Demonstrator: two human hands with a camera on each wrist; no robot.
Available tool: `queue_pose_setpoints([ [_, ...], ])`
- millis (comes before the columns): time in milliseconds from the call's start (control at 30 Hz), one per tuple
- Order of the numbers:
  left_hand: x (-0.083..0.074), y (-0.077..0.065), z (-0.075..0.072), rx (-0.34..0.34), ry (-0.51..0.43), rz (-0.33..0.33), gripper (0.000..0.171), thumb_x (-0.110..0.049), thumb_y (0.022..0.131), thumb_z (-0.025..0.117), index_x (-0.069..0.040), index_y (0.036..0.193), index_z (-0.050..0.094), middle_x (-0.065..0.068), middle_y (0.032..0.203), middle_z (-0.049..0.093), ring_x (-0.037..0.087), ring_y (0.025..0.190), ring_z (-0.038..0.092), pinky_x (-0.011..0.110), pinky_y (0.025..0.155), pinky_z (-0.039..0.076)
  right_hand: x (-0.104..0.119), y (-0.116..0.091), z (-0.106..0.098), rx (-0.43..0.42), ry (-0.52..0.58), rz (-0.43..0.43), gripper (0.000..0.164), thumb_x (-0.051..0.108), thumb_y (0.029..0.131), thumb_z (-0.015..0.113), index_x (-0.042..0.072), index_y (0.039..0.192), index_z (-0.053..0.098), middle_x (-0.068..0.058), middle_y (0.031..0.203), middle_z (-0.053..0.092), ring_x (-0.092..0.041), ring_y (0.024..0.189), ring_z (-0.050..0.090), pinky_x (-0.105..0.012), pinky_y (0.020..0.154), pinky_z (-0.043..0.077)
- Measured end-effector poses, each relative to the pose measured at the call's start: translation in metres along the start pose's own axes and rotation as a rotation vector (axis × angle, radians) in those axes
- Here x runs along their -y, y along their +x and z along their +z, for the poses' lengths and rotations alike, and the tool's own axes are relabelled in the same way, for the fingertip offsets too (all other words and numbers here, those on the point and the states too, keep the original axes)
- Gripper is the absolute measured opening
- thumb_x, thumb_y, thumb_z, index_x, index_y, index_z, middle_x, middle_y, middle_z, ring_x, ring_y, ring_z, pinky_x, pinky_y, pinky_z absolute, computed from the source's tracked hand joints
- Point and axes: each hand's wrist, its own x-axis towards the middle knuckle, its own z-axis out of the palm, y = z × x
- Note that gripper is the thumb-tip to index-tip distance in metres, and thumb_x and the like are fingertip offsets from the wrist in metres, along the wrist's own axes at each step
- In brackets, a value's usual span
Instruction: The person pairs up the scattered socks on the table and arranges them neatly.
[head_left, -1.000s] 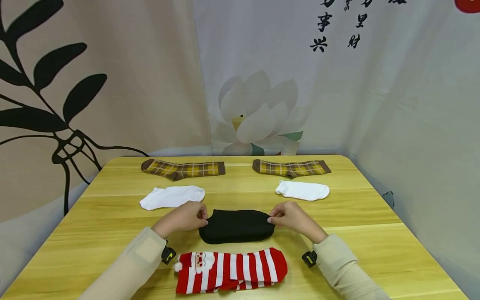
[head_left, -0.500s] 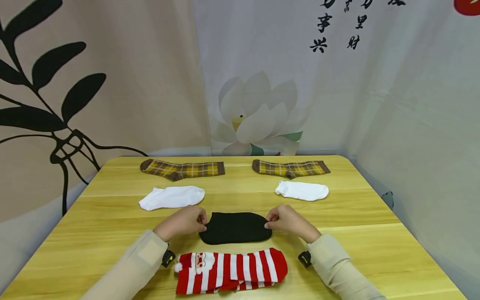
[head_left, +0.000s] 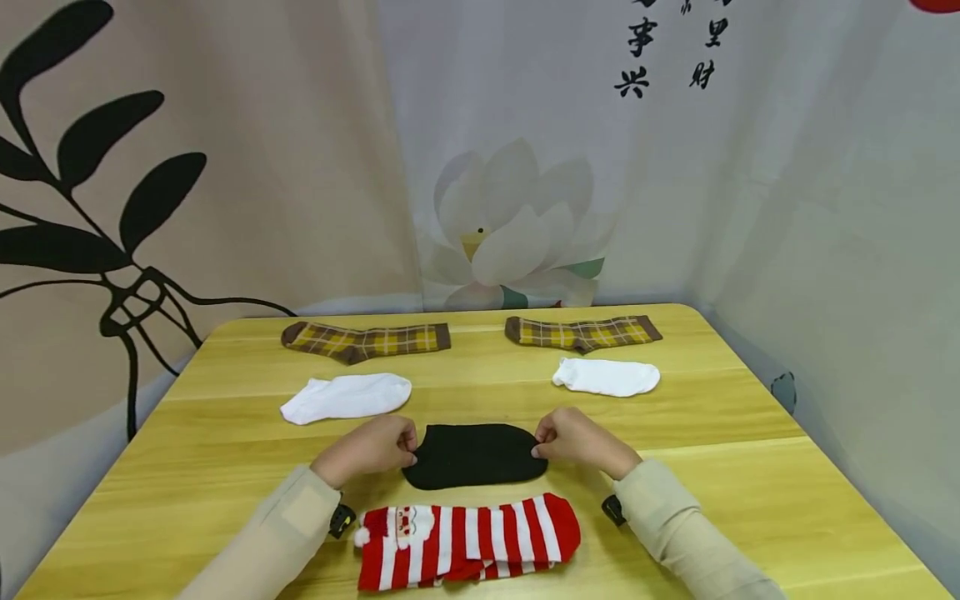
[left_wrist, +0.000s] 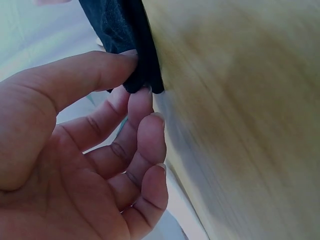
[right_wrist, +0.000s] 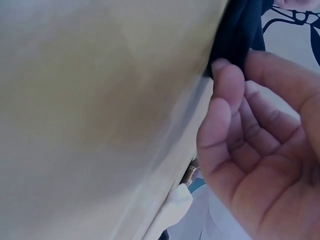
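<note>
A black ankle sock [head_left: 480, 457] lies stretched sideways in the middle of the table. My left hand [head_left: 371, 450] pinches its left end between thumb and fingers; in the left wrist view the thumb presses on the black fabric [left_wrist: 120, 30]. At the opposite, rounded end my right hand [head_left: 581, 442] pinches the sock, and the right wrist view has its dark cloth [right_wrist: 240, 37] caught between thumb and fingertips. Just in front, between the two forearms, are red-and-white striped socks [head_left: 480, 537] with a Santa face, one lying over another.
Behind the hands lie a white sock [head_left: 348, 395] at left and another white sock [head_left: 609, 377] at right. Farther back are two brown-and-yellow plaid socks, the left plaid sock [head_left: 367, 340] and right plaid sock [head_left: 585, 333]. The wooden table [head_left: 187, 492] ends at a printed curtain.
The black sock has come down slightly toward the front, lying flatter, and both hands have lowered with it, still pinching its ends. The head view has shifted a little.
</note>
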Motion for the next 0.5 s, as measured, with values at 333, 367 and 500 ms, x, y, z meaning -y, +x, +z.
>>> queue_pose_setpoints([
  [333, 0.0016, -0.0006, 0.0003, -0.005, 0.015, 0.042, 0.011, -0.008, 0.087, 0.069, -0.008, 0.086, 0.059, 0.001, 0.078, 0.055, 0.014, 0.067, 0.046, 0.029, 0.063, 0.039, 0.0026, 0.0022, -0.0054, 0.027, -0.045, -0.004, 0.011, 0.013, 0.084, 0.074, 0.004, 0.087, 0.068, -0.001, 0.076, 0.064, -0.010, 0.062, 0.052, -0.025, 0.059, 0.045],
  [367, 0.0022, -0.0005, 0.0004, -0.006, 0.018, 0.041, 0.011, -0.009, 0.087, 0.069, -0.008, 0.086, 0.059, 0.001, 0.079, 0.055, 0.014, 0.068, 0.046, 0.029, 0.063, 0.039, 0.0034, 0.0023, -0.0055, 0.029, -0.048, -0.002, 0.011, 0.013, 0.084, 0.074, 0.004, 0.088, 0.068, -0.001, 0.077, 0.064, -0.010, 0.062, 0.052, -0.025, 0.059, 0.045],
  [500, 0.0045, -0.0016, 0.0001, -0.005, 0.016, 0.047, 0.011, -0.009, 0.087, 0.070, -0.009, 0.087, 0.059, 0.000, 0.079, 0.055, 0.014, 0.068, 0.046, 0.029, 0.063, 0.039, 0.0070, 0.0018, -0.0069, 0.050, -0.048, -0.005, 0.012, 0.015, 0.085, 0.073, 0.004, 0.088, 0.068, -0.001, 0.076, 0.064, -0.010, 0.061, 0.051, -0.025, 0.059, 0.044],
])
